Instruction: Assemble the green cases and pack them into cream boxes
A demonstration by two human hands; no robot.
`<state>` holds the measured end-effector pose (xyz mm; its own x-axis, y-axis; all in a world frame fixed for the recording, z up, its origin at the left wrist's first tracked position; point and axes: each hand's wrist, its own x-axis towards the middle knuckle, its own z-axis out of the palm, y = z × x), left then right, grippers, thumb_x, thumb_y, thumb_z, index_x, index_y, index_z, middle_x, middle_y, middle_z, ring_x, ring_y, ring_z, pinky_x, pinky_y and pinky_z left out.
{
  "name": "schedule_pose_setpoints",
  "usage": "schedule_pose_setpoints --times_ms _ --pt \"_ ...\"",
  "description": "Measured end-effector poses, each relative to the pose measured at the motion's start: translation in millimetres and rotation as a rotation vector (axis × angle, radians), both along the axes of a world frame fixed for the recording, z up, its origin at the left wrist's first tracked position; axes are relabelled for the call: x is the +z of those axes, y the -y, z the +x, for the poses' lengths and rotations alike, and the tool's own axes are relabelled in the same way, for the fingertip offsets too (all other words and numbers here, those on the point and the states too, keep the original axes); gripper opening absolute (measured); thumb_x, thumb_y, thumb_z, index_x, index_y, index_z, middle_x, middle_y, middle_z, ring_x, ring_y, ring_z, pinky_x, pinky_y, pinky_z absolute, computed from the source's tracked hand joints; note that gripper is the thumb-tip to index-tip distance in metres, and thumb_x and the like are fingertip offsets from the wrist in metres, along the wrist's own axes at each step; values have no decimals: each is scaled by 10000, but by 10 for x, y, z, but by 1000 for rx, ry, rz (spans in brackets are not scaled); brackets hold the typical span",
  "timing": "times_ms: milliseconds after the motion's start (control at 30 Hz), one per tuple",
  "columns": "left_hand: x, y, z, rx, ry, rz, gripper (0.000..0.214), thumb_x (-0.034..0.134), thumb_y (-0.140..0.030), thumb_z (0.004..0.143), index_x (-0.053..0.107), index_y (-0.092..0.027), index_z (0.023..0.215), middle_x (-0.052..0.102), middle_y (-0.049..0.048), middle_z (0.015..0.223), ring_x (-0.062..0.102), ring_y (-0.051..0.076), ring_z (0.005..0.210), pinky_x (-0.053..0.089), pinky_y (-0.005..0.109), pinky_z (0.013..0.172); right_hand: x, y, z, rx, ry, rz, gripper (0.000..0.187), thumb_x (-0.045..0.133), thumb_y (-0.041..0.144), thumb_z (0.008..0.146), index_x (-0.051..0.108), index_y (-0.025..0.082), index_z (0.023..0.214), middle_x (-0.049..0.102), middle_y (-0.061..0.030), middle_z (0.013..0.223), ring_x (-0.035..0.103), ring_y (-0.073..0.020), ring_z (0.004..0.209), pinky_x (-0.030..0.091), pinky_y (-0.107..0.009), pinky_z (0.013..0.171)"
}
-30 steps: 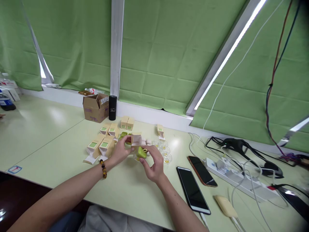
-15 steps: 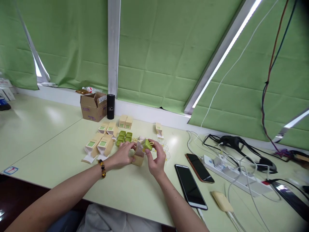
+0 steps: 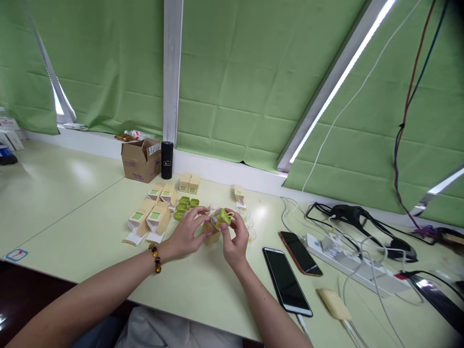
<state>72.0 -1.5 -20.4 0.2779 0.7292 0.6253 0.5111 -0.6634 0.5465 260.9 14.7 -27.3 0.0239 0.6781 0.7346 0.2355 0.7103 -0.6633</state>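
Observation:
My right hand (image 3: 235,240) pinches a small green case (image 3: 225,217) with a pale yellow loop and a clear part facing left. It is tilted above a small tan cardboard box (image 3: 213,238). My left hand (image 3: 187,233) curls round that box's left side, thumb in front, fingertips close to the clear part. The box is largely hidden by the hands and the case. Behind my left hand lie several green trays or case halves (image 3: 182,206). Clear rounded pieces (image 3: 251,234) with yellow bits lie beyond my right hand.
Left of my hands lie several tan boxes (image 3: 158,216) with open flaps. Further back stand two closed boxes (image 3: 189,183), a carton (image 3: 141,162) and a black tumbler (image 3: 167,160). To the right are two phones (image 3: 286,280), a power strip (image 3: 348,263) and tangled cables.
My left hand has shifted right and its fingers have come up to the case. The green case has moved slightly right, with its clear part now facing my left fingers.

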Motion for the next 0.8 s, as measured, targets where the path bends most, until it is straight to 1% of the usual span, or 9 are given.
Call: schedule_pose_setpoints --times_ms 67,133,233,300,367,467,567,667,800 --pt "-9 -2 8 5 -54 11 291 669 -274 966 695 -281 1257 595 114 1455 532 322 1376 412 496 1170 4 4 -6 11 -14 9 326 579 374 1016 615 227 1304 688 -126 1261 698 -266 1091 601 -406 876" --pt "-6 -11 19 -8 -70 -1 261 658 -280 975 711 -281 1231 651 104 1397 568 315 1333 423 490 1151 5 9 -9 17 -20 19 329 583 373 1015 618 224 1306 687 -130 1265 693 -270 1109 602 -409 884" --pt "33 -13 41 -17 -8 -42 167 644 -323 988 726 -255 1116 731 96 1234 639 297 1190 476 458 1072 2 19 -8 -1 -25 32 338 586 385 1011 622 222 1305 689 -134 1260 694 -278 1102 597 -429 904" --pt "59 -10 52 -7 28 -78 154 616 -348 1003 719 -240 1042 755 87 1113 669 280 1080 504 431 1005 -5 26 -7 -1 -38 34 341 591 390 1007 625 225 1304 691 -132 1256 695 -283 1103 590 -444 930" --pt "61 -12 54 17 47 -114 153 587 -329 1008 705 -231 1008 759 78 1046 682 270 1026 516 412 958 -16 26 -11 15 -63 32 344 598 390 1005 627 230 1309 691 -129 1261 698 -285 1110 587 -447 948" --pt "14 -35 39 41 85 -150 150 586 -285 988 703 -227 1061 765 83 1105 696 272 1064 526 405 961 -29 13 -26 25 -112 10 355 583 395 1018 608 233 1332 676 -132 1286 701 -279 1126 597 -432 945" --pt "-33 -61 11 52 137 -152 248 601 -241 956 698 -229 1184 761 93 1210 696 279 1134 532 411 1002 -19 -3 -38 25 -188 -13 359 578 409 1020 583 226 1329 657 -147 1299 707 -270 1103 618 -414 895" --pt "-29 -73 -13 79 136 -127 353 601 -180 911 696 -229 1247 762 89 1254 689 291 1162 525 433 1031 7 6 -41 42 -243 -18 354 621 401 996 594 231 1305 647 -141 1280 711 -255 1026 623 -391 826" --pt "-28 -94 -33 91 127 -114 425 586 -122 849 732 -235 1232 773 75 1247 687 302 1148 512 458 1054 11 54 -48 104 -203 -31 369 645 388 981 584 248 1317 648 -117 1235 703 -213 879 602 -348 708"
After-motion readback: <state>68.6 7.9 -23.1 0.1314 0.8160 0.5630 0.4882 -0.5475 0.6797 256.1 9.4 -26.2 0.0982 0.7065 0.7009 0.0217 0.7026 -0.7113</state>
